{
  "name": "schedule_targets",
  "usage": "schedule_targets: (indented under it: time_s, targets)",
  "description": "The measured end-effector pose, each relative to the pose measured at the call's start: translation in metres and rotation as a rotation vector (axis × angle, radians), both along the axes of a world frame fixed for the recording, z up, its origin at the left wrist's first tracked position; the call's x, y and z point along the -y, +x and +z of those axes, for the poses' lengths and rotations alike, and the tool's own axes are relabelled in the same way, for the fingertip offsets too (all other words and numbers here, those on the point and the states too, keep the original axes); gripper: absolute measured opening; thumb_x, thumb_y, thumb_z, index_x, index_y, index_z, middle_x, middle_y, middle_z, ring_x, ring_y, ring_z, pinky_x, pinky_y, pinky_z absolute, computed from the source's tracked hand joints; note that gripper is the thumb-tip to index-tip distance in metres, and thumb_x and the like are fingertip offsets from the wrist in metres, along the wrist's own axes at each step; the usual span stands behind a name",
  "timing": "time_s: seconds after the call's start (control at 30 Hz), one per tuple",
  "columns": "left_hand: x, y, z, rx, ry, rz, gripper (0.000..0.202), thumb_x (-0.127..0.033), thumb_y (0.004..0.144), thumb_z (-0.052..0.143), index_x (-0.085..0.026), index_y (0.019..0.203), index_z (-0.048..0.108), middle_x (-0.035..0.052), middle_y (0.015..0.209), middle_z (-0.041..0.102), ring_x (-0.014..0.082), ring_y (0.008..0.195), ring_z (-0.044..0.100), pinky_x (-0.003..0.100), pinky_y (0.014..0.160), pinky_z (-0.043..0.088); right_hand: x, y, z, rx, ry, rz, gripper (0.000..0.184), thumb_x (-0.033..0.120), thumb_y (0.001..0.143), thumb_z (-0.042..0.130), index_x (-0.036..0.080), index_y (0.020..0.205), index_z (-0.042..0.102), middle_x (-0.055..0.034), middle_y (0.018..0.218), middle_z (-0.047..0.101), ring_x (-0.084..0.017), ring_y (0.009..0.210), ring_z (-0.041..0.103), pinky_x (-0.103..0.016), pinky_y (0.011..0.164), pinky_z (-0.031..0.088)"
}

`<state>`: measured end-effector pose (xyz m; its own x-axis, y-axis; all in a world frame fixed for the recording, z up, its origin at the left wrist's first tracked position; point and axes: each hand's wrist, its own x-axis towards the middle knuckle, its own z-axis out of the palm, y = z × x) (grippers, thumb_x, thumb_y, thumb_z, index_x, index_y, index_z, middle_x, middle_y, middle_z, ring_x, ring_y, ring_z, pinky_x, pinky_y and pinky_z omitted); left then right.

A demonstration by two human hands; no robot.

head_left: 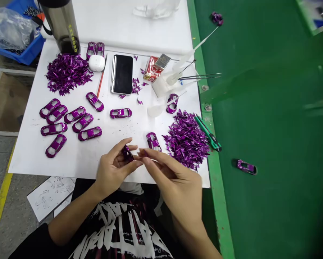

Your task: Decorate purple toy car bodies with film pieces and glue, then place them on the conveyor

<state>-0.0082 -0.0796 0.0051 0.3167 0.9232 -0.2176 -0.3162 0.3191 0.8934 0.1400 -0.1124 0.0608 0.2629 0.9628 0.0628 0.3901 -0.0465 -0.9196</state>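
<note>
My left hand [113, 167] is closed around a shiny purple toy car body [127, 154], held tilted above the near edge of the white board. Close to it, my right hand [174, 180] pinches thumb and forefinger together at a small purple piece [144, 153], mostly covered by the fingertips. Just beyond that hand lies another purple car body [153, 141]. Right of it is a heap of small pointed purple pieces [188, 140]. Several more car bodies [82, 122] lie on the left half of the board, with one car body [121, 113] near the middle.
A second purple heap [68, 73] sits by a tall bottle [66, 28]. Around the back are a white earphone case [96, 63], a phone [122, 74], a red box [151, 69] and a white container with tweezers [164, 82]. A green cutter [208, 133] lies along the right edge.
</note>
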Motion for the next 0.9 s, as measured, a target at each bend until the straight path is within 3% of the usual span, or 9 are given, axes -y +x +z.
schedule_targets:
  time_s: [0.1, 0.37, 0.5, 0.57, 0.67, 0.77, 0.83, 0.9]
  targets:
    - [0.004, 0.003, 0.001, -0.096, 0.058, 0.032, 0.054, -0.022, 0.091, 0.079, -0.025, 0.142, 0.062, 0.0056, 0.131, 0.074, 0.0195, 0.115, 0.074, 0.032, 0.102, 0.063, -0.001, -0.008, -0.002, -0.091, -0.019, 0.058, 0.021, 0.020, 0.099, 0.075, 0.032, 0.115, 0.081, -0.0001, 0.111, 0.076, -0.028, 0.097, 0.075, -0.044, 0.094, 0.066]
    - [0.005, 0.004, -0.001, -0.295, 0.250, 0.044, 0.043, -0.016, 0.097, 0.064, -0.020, 0.140, 0.062, 0.0085, 0.129, 0.075, 0.0195, 0.109, 0.076, 0.028, 0.092, 0.065, 0.001, -0.025, -0.015, 0.091, 0.136, 0.040, 0.028, 0.011, 0.101, 0.070, 0.029, 0.119, 0.081, -0.0037, 0.120, 0.074, -0.030, 0.101, 0.074, -0.046, 0.092, 0.067]
    - [0.000, 0.000, -0.001, -0.273, 0.259, -0.061, 0.047, -0.014, 0.095, 0.063, -0.022, 0.141, 0.062, 0.0076, 0.117, 0.077, 0.0198, 0.102, 0.076, 0.032, 0.091, 0.064, -0.001, -0.014, -0.014, 0.146, 0.141, 0.065, 0.028, 0.012, 0.101, 0.069, 0.032, 0.116, 0.080, -0.0034, 0.121, 0.073, -0.031, 0.108, 0.071, -0.050, 0.096, 0.065]
    - [-0.003, -0.005, 0.001, -0.173, 0.235, -0.174, 0.064, -0.014, 0.095, 0.065, -0.025, 0.155, 0.048, 0.0072, 0.113, 0.076, 0.0193, 0.100, 0.075, 0.033, 0.093, 0.063, -0.005, -0.002, -0.011, 0.062, 0.051, 0.145, 0.026, 0.017, 0.098, 0.075, 0.034, 0.118, 0.078, -0.0024, 0.124, 0.071, -0.032, 0.117, 0.067, -0.052, 0.103, 0.060]
    - [-0.005, -0.010, 0.000, -0.108, 0.292, -0.291, 0.086, -0.011, 0.096, 0.061, -0.030, 0.169, 0.019, 0.0087, 0.117, 0.074, 0.0197, 0.104, 0.073, 0.036, 0.095, 0.062, -0.009, 0.012, -0.007, -0.047, -0.099, 0.340, 0.039, 0.020, 0.097, 0.073, 0.032, 0.134, 0.071, -0.0026, 0.128, 0.070, -0.031, 0.117, 0.067, -0.049, 0.102, 0.060]
    - [-0.002, -0.012, -0.004, -0.175, 0.423, -0.314, 0.086, -0.008, 0.097, 0.056, -0.032, 0.169, 0.015, 0.0078, 0.114, 0.073, 0.0198, 0.102, 0.073, 0.035, 0.088, 0.062, -0.008, 0.013, -0.004, -0.008, -0.162, 0.372, 0.037, 0.016, 0.099, 0.067, 0.028, 0.133, 0.073, -0.0026, 0.119, 0.074, -0.029, 0.101, 0.074, -0.044, 0.094, 0.065]
    - [0.000, -0.011, -0.007, -0.189, 0.461, -0.319, 0.086, -0.008, 0.097, 0.055, -0.032, 0.169, 0.013, 0.0074, 0.112, 0.072, 0.0194, 0.100, 0.072, 0.035, 0.086, 0.062, -0.006, 0.012, -0.001, 0.037, -0.159, 0.342, 0.037, 0.017, 0.099, 0.066, 0.027, 0.134, 0.073, -0.0028, 0.120, 0.074, -0.029, 0.101, 0.074, -0.043, 0.094, 0.065]
    - [0.003, -0.010, -0.008, -0.174, 0.434, -0.299, 0.087, -0.010, 0.098, 0.057, -0.029, 0.168, 0.011, 0.0082, 0.114, 0.072, 0.0188, 0.100, 0.072, 0.034, 0.088, 0.062, -0.007, 0.016, 0.007, 0.068, -0.171, 0.409, 0.038, 0.020, 0.101, 0.065, 0.027, 0.137, 0.071, -0.0036, 0.124, 0.073, -0.030, 0.107, 0.073, -0.044, 0.095, 0.065]
